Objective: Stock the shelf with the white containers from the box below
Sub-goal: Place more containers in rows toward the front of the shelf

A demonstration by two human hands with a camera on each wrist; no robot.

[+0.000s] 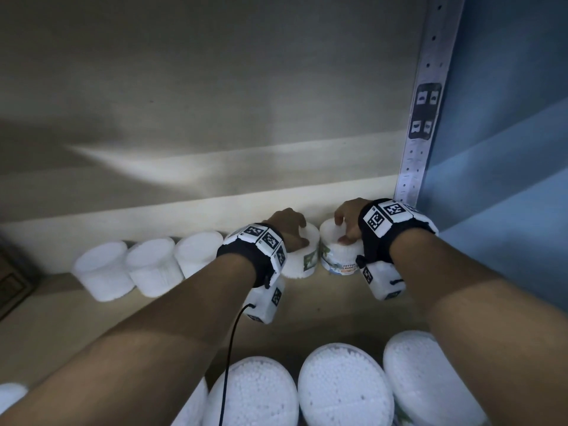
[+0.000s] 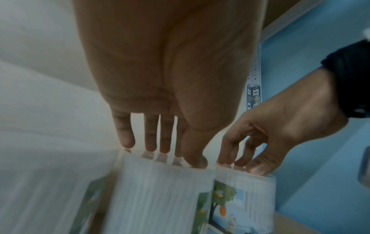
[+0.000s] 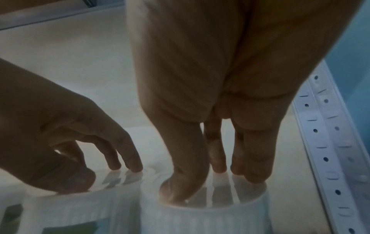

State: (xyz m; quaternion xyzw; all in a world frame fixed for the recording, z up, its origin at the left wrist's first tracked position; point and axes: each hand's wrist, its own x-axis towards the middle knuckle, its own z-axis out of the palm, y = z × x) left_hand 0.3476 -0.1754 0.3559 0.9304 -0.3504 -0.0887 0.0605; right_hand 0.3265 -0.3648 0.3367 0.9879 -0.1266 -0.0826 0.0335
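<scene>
Two white containers of cotton buds stand side by side at the back right of the shelf (image 1: 322, 305). My left hand (image 1: 290, 230) grips the left container (image 1: 302, 259) from above, thumb at the near rim and fingers over the far rim. My right hand (image 1: 345, 227) holds the right container (image 1: 336, 256) the same way. In the left wrist view the left hand (image 2: 172, 156) has its fingertips on the left container's (image 2: 160, 197) lid. In the right wrist view the right hand (image 3: 216, 182) presses thumb and fingers on the right container's (image 3: 204, 218) top.
Three more white containers (image 1: 153, 267) line the shelf's back wall to the left. A perforated white upright (image 1: 421, 124) and a blue side panel (image 1: 507, 155) close the right side. Several containers (image 1: 344, 382) lie in the box below, near my forearms.
</scene>
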